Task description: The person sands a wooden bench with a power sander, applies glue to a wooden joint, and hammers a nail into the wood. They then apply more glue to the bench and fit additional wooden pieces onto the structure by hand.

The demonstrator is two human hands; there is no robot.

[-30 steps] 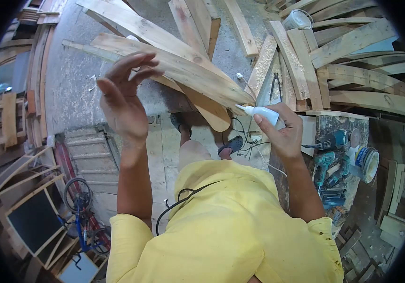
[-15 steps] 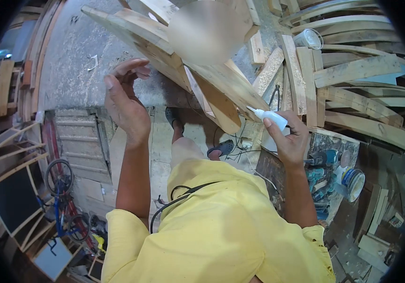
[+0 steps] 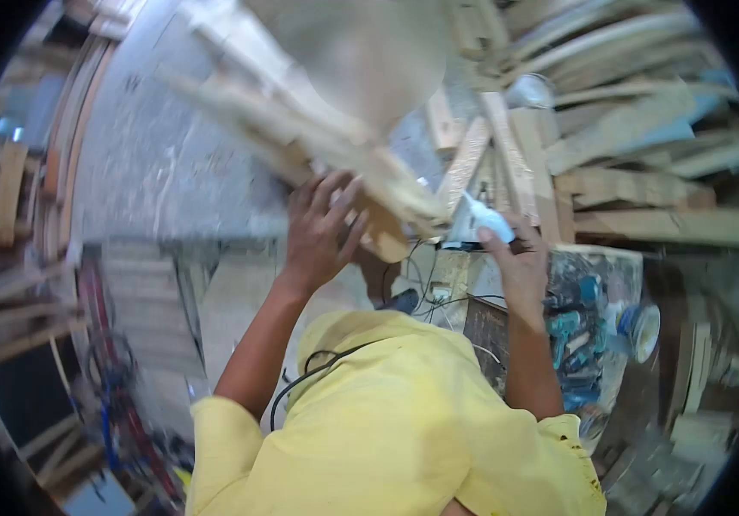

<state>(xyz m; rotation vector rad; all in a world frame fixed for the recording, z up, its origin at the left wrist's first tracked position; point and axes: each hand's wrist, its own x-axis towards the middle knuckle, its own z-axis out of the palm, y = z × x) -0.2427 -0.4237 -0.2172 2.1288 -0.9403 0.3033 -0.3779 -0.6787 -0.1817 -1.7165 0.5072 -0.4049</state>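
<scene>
My right hand (image 3: 520, 262) grips a small white squeeze bottle (image 3: 496, 227) with a thin nozzle, which tilts up and to the left beside the near end of the wooden piece. That wooden piece (image 3: 309, 112), built of several boards, lies slanted over the grey worktop and juts past its near edge. My left hand (image 3: 322, 232) has its fingers spread at the lower side of the boards, by the rounded board end (image 3: 386, 236). Motion blur hides whether the fingers touch the wood. A blurred patch covers the upper middle of the boards.
The grey worktop (image 3: 171, 172) carries wood shavings. Curved and straight timber (image 3: 644, 224) is piled at the right, with a white tub (image 3: 531, 91) among it. Power drills (image 3: 571, 327) and a tape roll (image 3: 644, 333) sit on a stand at lower right. Cables (image 3: 429, 297) hang below.
My left hand has moved right and down to the boards from above the worktop. The bottle in my right hand has shifted slightly left and down. The view has shifted and blurred.
</scene>
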